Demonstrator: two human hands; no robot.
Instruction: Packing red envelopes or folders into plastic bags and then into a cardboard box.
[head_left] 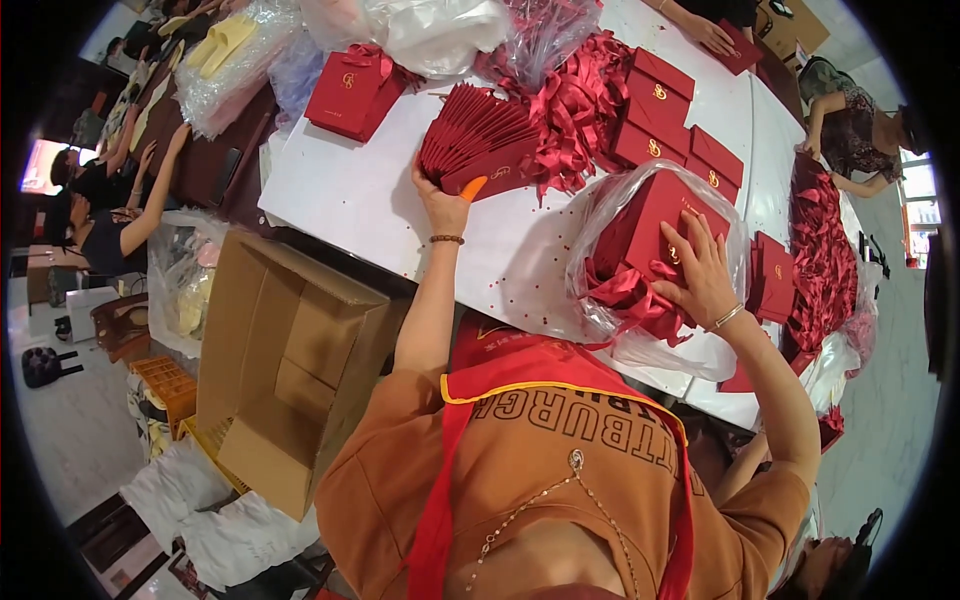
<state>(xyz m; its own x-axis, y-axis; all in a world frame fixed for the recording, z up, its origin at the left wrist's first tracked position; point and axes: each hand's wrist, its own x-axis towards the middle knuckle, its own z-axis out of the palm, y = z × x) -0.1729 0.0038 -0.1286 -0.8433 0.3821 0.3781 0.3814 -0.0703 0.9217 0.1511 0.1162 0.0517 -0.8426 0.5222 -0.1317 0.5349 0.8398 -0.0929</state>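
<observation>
My left hand point(446, 207), with an orange cover on its thumb, grips the near left end of a fanned-out stack of folded red card gift bags point(478, 135) on the table. My right hand point(703, 268) lies with fingers spread on another stack of red gift bags point(640, 222), touching their faces and red ribbons point(640, 298). That stack sits inside a clear plastic bag point(590, 215), whose mouth is opened around it. Under my left palm the fingers are partly hidden by the fanned stack.
A heap of red ribbons point(575, 120) lies beyond the fan, with red boxes point(655, 95) to its right. Another red bag stack point(350, 95) stands at the far left. An open cardboard box point(300, 350) is left of me. Other people work around the white table point(330, 190).
</observation>
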